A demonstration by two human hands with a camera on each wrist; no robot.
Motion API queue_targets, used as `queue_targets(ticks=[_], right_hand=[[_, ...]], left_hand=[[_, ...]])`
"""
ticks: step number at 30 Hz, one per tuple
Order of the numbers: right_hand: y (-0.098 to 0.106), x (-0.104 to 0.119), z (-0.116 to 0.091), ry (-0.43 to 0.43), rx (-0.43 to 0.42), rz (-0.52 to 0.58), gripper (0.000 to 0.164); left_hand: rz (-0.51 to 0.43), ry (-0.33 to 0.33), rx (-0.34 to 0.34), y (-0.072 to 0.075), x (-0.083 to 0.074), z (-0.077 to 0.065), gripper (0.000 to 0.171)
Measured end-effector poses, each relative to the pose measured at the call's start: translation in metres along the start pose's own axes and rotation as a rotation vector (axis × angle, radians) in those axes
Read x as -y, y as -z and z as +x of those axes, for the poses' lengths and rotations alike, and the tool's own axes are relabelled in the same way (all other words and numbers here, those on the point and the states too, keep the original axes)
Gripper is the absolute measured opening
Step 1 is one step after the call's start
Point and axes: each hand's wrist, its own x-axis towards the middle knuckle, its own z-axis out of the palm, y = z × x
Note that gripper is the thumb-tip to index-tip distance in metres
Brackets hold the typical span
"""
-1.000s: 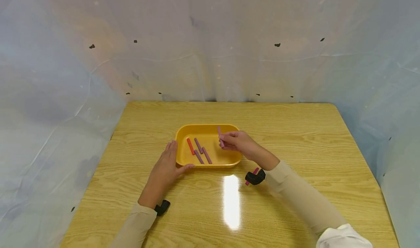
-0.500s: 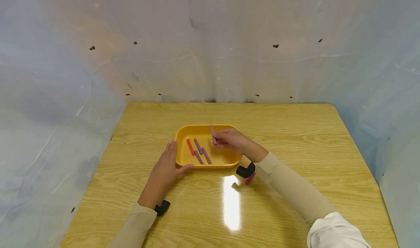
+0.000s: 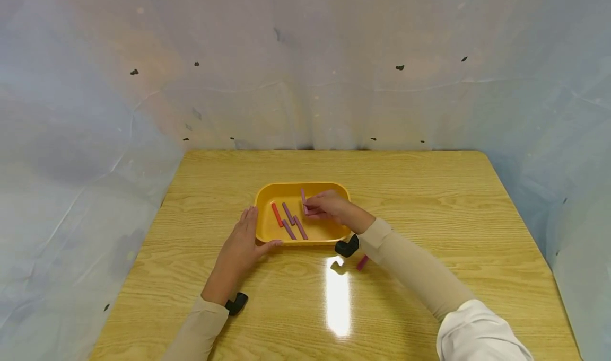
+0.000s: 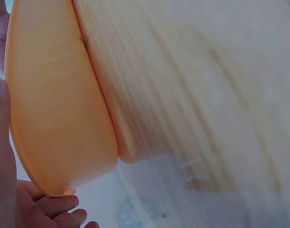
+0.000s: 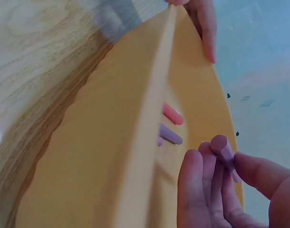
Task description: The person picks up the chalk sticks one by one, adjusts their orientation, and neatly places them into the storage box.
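Note:
A purple crayon-like stick (image 3: 303,195) is pinched between the thumb and fingers of my right hand (image 3: 330,205), above the right half of a yellow plastic tray (image 3: 315,242). In the right wrist view the end of this stick (image 5: 221,144) looks faceted. My left hand (image 3: 240,240) rests against the tray's left end, fingers fairly straight along the side and thumb at the front rim. Inside the tray, left of the right hand, lie a red stick (image 3: 277,214) and several purple sticks (image 3: 300,227). The left wrist view shows the tray's outer wall (image 4: 59,95) beside the fingers.
On the wooden table (image 3: 406,175), in front of the tray, a magenta stick (image 3: 362,263) lies partly hidden by the right forearm. Each wrist carries a black camera mount (image 3: 347,246). Pale sheeting (image 3: 305,85) hangs behind and at both sides of the table.
My right hand has moved left over the tray with the purple stick, from near its right end toward the middle. The left hand and the sticks in the tray stay in place.

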Motion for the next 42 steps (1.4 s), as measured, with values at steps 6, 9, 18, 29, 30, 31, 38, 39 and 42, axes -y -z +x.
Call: queue_targets(ticks=[6,9,18,29,30,31,38,39,42], right_hand=[[0.0,-0.003,0.009,-0.023,-0.014,0.022,0.033],[0.0,-0.006,0.013,-0.018,-0.025,0.028,0.03],[-0.007,-0.013,0.019,0.002,-0.043,-0.036,0.024],[-0.008,-0.021,0.025,-0.019,-0.071,-0.044,0.022],[-0.008,-0.021,0.025,-0.017,-0.072,-0.047,0.022],[-0.009,-0.021,0.024,-0.017,-0.074,-0.052,0.022],[-0.012,-0.02,0.019,-0.003,-0.084,-0.099,0.022],[-0.013,-0.02,0.019,-0.005,-0.086,-0.099,0.022],[-0.013,-0.02,0.02,-0.013,-0.089,-0.104,0.023]], left_hand=[[0.004,0.007,0.004,0.0,0.0,0.0,0.113],[0.002,0.01,0.005,0.0,0.001,0.0,0.113],[-0.014,0.018,0.004,0.0,-0.001,0.0,0.113],[-0.022,0.019,0.0,0.001,-0.001,0.001,0.112],[-0.022,0.015,-0.001,0.002,-0.002,0.0,0.112],[-0.023,0.016,-0.003,0.002,-0.002,-0.001,0.112],[-0.018,0.022,0.005,0.004,-0.003,-0.004,0.113],[-0.019,0.025,0.007,0.005,-0.004,-0.004,0.113],[-0.019,0.027,0.016,0.005,-0.004,-0.004,0.113]])
